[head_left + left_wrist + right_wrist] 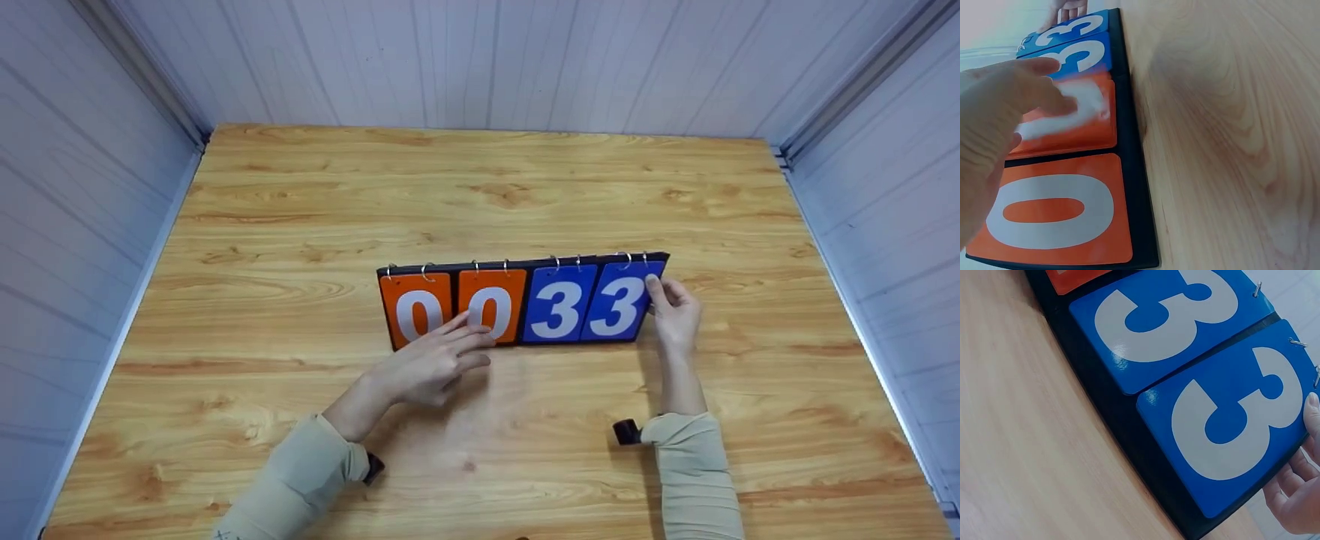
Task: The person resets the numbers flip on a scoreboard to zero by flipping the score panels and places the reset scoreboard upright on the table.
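Scoreboard: a flip scoreboard (523, 301) stands leaning back near the middle of the wooden table (300, 210), its long axis running left to right across the person's front, reading 0 0 3 3.
Cards: two orange cards on the left, two blue on the right, glossy rigid plastic with rounded corners and white numerals, hung by small metal rings (427, 268) from the top edge of a black backing board.
Key relation: the second orange card (491, 305) lies directly ahead of the left hand's fingertips, which rest on its lower face; the left wrist view shows that card blurred and lifted slightly off the board (1081, 121).
Left hand: the left hand (435, 364) reaches up from the table with fingers extended and only loosely bent, touching the card rather than gripping it.
Right hand: the right hand (675, 311) is at the board's right end, thumb pressed on the outer edge of the last blue card (1235, 422) and fingers curled behind the board, holding that end steady.
Nearer hand: the left is nearer the orange pair, the right nearer the blue.
Table: pale varnished pine with strong grain and knots.
Surroundings: white ribbed panel walls (480, 60) enclose the table on three sides; beige sleeves (300, 480) cover both forearms.
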